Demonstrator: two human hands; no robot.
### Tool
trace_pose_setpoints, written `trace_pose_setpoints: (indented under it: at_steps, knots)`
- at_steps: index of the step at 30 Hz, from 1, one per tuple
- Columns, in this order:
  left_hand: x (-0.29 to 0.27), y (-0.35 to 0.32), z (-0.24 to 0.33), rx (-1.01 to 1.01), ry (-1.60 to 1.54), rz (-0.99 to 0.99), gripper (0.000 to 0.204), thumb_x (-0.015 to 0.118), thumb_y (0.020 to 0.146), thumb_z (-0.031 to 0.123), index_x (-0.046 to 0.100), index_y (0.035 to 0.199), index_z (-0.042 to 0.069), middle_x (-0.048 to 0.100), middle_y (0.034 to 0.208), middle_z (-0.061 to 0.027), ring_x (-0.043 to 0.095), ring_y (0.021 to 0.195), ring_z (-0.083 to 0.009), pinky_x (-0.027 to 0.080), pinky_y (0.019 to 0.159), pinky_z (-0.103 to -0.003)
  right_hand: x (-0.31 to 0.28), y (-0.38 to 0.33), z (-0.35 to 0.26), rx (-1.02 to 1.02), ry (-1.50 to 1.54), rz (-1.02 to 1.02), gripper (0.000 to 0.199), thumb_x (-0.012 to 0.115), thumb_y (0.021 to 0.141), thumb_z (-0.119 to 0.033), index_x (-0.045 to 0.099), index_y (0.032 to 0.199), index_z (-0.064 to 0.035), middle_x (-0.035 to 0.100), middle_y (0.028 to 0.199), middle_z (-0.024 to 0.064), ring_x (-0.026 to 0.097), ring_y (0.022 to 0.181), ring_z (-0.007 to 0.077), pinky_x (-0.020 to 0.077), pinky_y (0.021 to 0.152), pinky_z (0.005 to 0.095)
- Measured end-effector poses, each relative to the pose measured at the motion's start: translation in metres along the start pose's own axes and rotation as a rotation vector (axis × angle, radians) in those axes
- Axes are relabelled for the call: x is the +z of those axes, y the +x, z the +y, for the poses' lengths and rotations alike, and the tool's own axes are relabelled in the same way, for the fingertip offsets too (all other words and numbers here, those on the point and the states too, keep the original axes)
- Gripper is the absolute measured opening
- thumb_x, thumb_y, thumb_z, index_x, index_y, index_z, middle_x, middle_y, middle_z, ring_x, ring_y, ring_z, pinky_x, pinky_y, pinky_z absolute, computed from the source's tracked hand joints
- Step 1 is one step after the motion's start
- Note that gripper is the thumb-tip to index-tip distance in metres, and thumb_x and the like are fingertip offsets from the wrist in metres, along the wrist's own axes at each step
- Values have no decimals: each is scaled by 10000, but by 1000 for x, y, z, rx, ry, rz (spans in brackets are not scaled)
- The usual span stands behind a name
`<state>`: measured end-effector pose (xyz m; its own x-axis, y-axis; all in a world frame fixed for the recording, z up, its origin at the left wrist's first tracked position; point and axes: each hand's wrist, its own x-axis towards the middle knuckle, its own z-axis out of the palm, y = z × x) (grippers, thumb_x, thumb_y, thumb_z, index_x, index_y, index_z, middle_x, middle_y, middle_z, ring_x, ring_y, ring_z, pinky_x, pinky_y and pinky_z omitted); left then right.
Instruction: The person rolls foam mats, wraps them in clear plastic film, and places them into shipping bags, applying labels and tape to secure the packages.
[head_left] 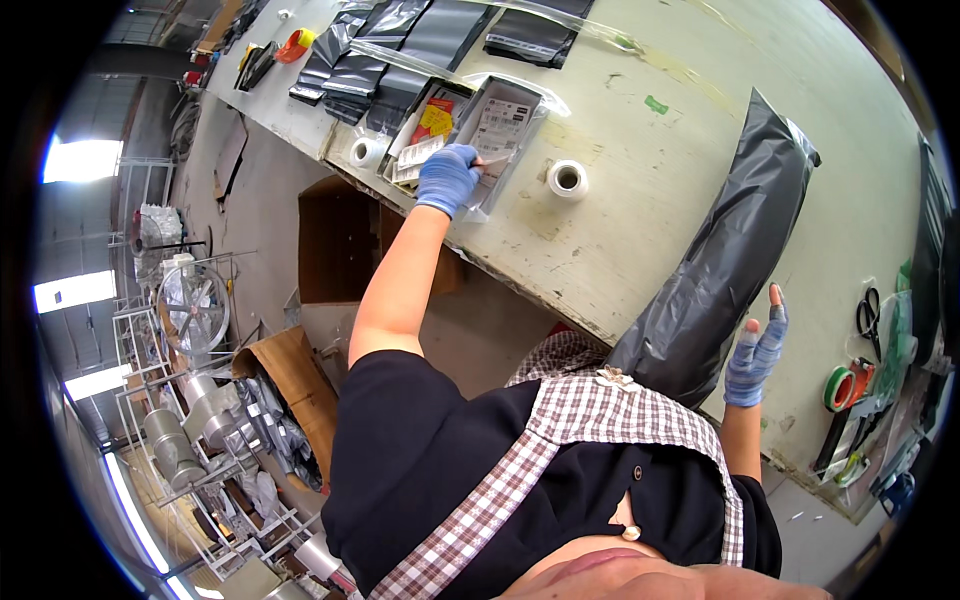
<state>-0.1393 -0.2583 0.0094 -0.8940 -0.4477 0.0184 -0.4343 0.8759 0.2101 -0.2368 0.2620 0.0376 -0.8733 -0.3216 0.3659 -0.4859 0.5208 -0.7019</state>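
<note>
Apron, 1 bulging blk bag, 2 wht rolls, L grip at 2 trays, hold unclear, R grip released

Black scissors lie at three o'clock, a green-rimmed tape roll near them. Over at nine I see a spoked wheel standing; at eight, an open carton holds grey plastic bags, while a bright window glares toward ten o'clock.

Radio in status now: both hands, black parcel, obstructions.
Left hand at gray label box, grip unclear; right hand open, beside parcel. Black parcel lying on table, unheld. White roll standing between box and parcel.
</note>
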Motion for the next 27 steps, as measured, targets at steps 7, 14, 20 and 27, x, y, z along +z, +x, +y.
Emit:
trace_pose_setpoints:
  at_steps: [7, 14, 20, 27]
  knots:
    - [-68, -64, 109, 244, -78, 651, 205, 803, 743, 145, 618, 827, 119, 619, 820, -63, 609, 780, -259, 500, 700, -379, 2, 25, -47, 128, 559, -366, 482, 696, 886, -289, 582, 1242, 15, 603, 1205, 130, 574, 1096, 214, 433, 978, 331]
    - [-64, -120, 246, 635, -421, 444, 406, 782, 709, 152, 630, 1082, 97, 595, 1096, -104, 583, 918, -277, 489, 804, -384, 51, 50, -94, 667, 1175, -368, 438, 703, 872, -100, 532, 1247, 48, 659, 1133, 106, 630, 1020, 164, 505, 907, 288]
    - [-44, -145, 252, -105, -1702, -457, 349, 746, 830, 116, 576, 1129, 57, 600, 1055, -38, 557, 940, -109, 463, 805, -261, 16, 43, -93, 561, 1068, -247, 411, 698, 874, -71, 540, 1235, 44, 662, 1117, 116, 637, 998, 156, 525, 890, 291]
    - [-44, -144, 256, -259, -1825, -660, 157, 723, 846, 111, 627, 961, 68, 637, 865, 9, 554, 742, -55, 461, 693, -199, -5, 31, -93, 532, 1045, -174, 394, 698, 873, -78, 543, 1211, 51, 668, 1084, 120, 650, 985, 155, 552, 864, 287]
